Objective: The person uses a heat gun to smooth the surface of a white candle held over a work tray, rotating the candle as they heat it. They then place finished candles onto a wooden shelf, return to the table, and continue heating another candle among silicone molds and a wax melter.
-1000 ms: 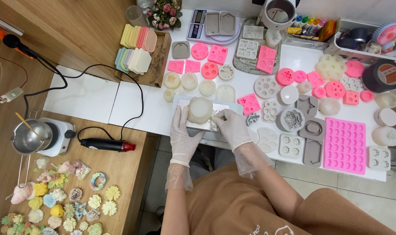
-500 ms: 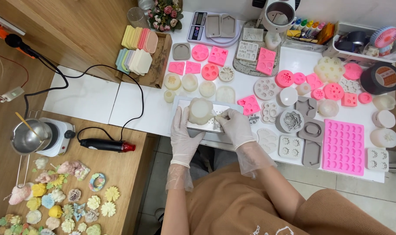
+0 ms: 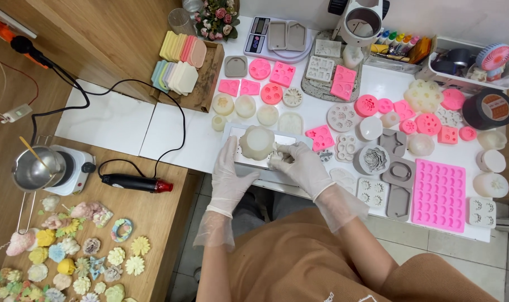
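My gloved left hand (image 3: 232,170) lies flat, fingers open, steadying the metal tray (image 3: 249,159) at the near edge of the white table (image 3: 176,134), while my right hand (image 3: 299,165) pinches a small white piece beside the translucent round silicone mould (image 3: 256,142) standing on the tray. I judge this to be unmoulding; next calls for gentle peeling. Farther back lie pink moulds (image 3: 439,193), a black tape roll (image 3: 492,109) with an orange label, and a digital scale (image 3: 265,39).

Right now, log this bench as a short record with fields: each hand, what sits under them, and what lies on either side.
left hand: gloved, against the whitish round mould
right hand: gloved, fingertips on a small pale piece beside that mould
under them: grey metal tray
right side: large pink cavity mould
left side: black heat gun, steel pot
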